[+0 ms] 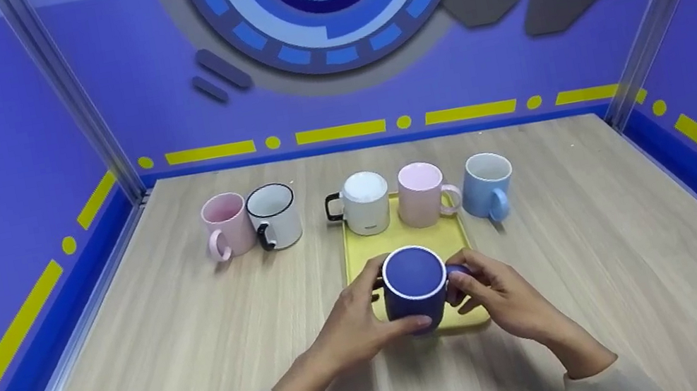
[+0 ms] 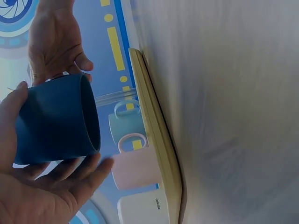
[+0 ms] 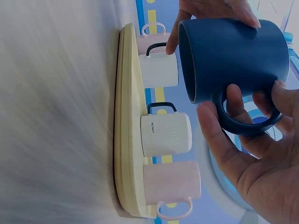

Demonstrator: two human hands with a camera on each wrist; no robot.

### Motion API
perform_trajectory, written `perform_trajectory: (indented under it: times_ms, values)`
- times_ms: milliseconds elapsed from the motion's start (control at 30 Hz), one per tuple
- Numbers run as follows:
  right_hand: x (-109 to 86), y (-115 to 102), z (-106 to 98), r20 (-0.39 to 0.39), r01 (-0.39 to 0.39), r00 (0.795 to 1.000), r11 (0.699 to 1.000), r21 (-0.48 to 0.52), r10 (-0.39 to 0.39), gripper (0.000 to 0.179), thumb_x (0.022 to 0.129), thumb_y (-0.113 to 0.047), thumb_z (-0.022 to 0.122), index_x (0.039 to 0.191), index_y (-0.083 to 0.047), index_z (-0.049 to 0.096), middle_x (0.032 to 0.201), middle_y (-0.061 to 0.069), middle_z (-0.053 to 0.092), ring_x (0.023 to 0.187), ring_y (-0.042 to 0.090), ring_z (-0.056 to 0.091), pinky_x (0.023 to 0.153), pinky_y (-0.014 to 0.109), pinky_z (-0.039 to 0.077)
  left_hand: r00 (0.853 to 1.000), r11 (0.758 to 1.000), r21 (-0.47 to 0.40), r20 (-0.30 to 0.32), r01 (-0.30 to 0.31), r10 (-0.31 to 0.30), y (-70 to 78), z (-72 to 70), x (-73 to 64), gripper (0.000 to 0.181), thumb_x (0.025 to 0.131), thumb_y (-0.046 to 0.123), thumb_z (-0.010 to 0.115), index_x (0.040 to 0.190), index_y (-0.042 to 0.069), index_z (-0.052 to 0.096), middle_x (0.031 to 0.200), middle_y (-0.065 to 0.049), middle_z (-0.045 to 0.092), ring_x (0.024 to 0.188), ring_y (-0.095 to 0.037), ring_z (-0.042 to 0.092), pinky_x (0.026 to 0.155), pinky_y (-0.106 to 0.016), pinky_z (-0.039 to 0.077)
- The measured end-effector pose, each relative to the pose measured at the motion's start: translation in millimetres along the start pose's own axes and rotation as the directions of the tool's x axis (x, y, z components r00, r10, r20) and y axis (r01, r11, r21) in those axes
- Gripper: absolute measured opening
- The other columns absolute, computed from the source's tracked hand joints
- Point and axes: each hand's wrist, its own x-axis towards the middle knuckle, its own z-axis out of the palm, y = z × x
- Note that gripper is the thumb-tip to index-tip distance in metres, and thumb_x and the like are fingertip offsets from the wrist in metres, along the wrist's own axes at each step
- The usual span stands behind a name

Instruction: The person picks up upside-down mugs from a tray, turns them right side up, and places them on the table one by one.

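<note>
A dark blue mug (image 1: pixel 415 284) is held upside down above the yellow tray (image 1: pixel 368 247); its base with a pale ring faces up in the head view. In the wrist views, its open rim points toward the table. My left hand (image 1: pixel 356 319) grips the mug's body, thumb on the near side and fingers around the other. The handle (image 3: pixel 247 126) is pinched by my right hand (image 1: pixel 506 296). On the tray's far part stand a white mug (image 1: pixel 366 205) with a black handle and a pink mug (image 1: pixel 422 197), both with closed-looking tops.
Right of the tray, a light blue mug (image 1: pixel 488 184) stands on the wooden table (image 1: pixel 616 248), its opening up. To the left, a pink mug (image 1: pixel 228 225) and a black-rimmed white mug (image 1: pixel 277 219) stand side by side. Blue walls (image 1: pixel 375 105) enclose the table's back and sides.
</note>
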Motion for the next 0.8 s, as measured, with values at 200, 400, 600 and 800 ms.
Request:
perform_trajectory:
  times_ms: [200,400,600,800]
  values:
    - [5.4,0.9,-3.3,-0.038,-0.031,0.999,0.999,0.024,0.032,0.025,0.111,-0.025,0.049,0.121,-0.004,0.058,0.098,0.019,0.066,0.089,0.024,0.068,0.074,0.037,0.064,0.992,0.945,0.303,0.003,-0.123,0.128,-8.5,-5.2,5.6,0.115,0.071,0.054,0.092,0.161,0.023,0.027,0.154,-0.004,0.048,0.139,-0.023,0.053,0.115,-0.049,0.047]
    - [12.6,2.5,-7.1,-0.053,-0.04,0.998,0.998,0.057,0.043,0.026,0.111,-0.025,0.049,0.121,-0.003,0.056,0.097,0.019,0.066,0.089,0.025,0.068,0.073,0.036,0.063,0.95,0.758,0.609,-0.025,-0.231,0.31,-18.2,-9.5,13.7,0.134,0.059,0.046,0.101,0.163,0.023,0.02,0.159,-0.008,0.038,0.141,-0.028,0.051,0.116,-0.046,0.045]
    - [18.8,1.8,-11.2,-0.051,-0.055,0.997,0.997,0.06,0.058,0.026,0.111,-0.027,0.049,0.122,-0.004,0.056,0.097,0.019,0.067,0.089,0.032,0.068,0.073,0.036,0.063,0.912,0.612,0.731,0.037,-0.303,0.408,-22.2,-11.5,23.6,0.136,0.061,0.049,0.1,0.164,0.025,0.015,0.165,-0.009,0.029,0.148,-0.027,0.042,0.121,-0.046,0.041]
    - [25.2,0.5,-11.8,-0.04,-0.054,0.998,0.994,0.097,0.058,0.028,0.112,-0.026,0.047,0.121,-0.001,0.053,0.09,0.016,0.066,0.08,0.025,0.068,0.069,0.034,0.062,0.852,0.523,0.762,0.07,-0.381,0.52,-26.5,-12.2,34.3,0.125,0.067,0.046,0.097,0.161,0.019,0.019,0.166,-0.008,0.03,0.149,-0.024,0.04,0.122,-0.042,0.04]
